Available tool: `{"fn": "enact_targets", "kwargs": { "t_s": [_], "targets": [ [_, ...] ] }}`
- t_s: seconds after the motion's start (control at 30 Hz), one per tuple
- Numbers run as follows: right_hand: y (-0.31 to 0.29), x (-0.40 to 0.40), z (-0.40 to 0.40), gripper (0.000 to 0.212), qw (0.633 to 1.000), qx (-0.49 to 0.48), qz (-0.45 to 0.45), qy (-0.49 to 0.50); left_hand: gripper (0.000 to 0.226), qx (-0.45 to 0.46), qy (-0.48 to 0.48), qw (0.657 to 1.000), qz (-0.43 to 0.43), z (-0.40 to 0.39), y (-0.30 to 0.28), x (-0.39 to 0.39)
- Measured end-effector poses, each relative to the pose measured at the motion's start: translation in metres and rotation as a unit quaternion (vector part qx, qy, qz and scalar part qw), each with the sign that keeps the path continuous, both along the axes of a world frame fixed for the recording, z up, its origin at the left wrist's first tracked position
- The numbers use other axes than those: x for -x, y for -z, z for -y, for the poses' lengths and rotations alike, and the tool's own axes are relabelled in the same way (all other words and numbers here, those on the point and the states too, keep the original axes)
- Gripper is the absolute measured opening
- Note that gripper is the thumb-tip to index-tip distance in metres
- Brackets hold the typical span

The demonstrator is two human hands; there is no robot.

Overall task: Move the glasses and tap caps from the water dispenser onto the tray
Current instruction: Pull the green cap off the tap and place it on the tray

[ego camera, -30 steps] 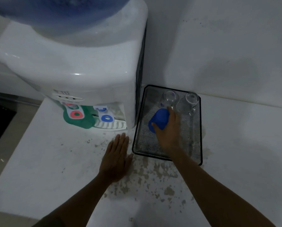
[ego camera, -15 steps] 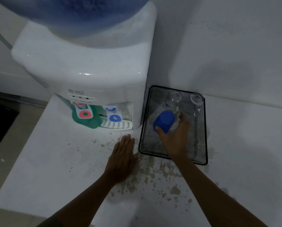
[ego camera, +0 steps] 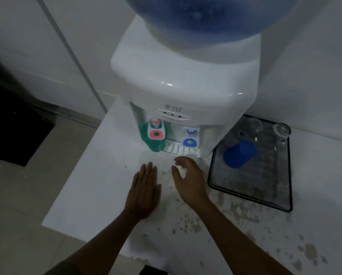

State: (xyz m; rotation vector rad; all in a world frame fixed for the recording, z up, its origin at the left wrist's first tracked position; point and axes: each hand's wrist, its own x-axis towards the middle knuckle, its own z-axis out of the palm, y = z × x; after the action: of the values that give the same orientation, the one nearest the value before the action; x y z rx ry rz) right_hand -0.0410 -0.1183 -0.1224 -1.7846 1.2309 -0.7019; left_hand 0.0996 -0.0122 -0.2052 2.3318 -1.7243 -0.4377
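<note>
The blue tap cap [ego camera: 239,154] lies on its side in the black mesh tray [ego camera: 261,181], right of the white water dispenser [ego camera: 186,82]. Two clear glasses [ego camera: 254,126] [ego camera: 281,132] stand at the tray's back. A green cap [ego camera: 154,140] still covers the red tap; the blue tap [ego camera: 190,140] is bare. My left hand [ego camera: 144,192] rests flat and open on the counter. My right hand [ego camera: 190,180] hovers just in front of the drip tray [ego camera: 181,150], fingers curled, with a small white patch showing at the fingertips; what it is I cannot tell.
The white counter [ego camera: 98,191] is speckled with brown stains towards the front right. Its left edge drops to a tiled floor with a dark mat [ego camera: 13,135]. A large blue water bottle [ego camera: 202,18] tops the dispenser, and a wall stands close behind the tray.
My right hand let go of the blue cap in the tray and moved left to the front of the dispenser. The view has shifted left; my left hand stays flat.
</note>
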Motion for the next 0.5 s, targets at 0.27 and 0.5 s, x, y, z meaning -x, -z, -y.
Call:
{"fn": "enact_targets", "kwargs": {
  "t_s": [0.27,0.5],
  "targets": [
    [0.0,-0.08,0.018,0.09,0.998,-0.047,-0.022,0.035,0.068,-0.035,-0.013,0.999,-0.038,0.004,0.006,-0.023],
    [-0.005,-0.103,0.028,0.085,0.998,-0.005,-0.007,0.06,0.065,0.02,-0.136,0.964,-0.228,0.015,-0.027,-0.022]
  ]
}}
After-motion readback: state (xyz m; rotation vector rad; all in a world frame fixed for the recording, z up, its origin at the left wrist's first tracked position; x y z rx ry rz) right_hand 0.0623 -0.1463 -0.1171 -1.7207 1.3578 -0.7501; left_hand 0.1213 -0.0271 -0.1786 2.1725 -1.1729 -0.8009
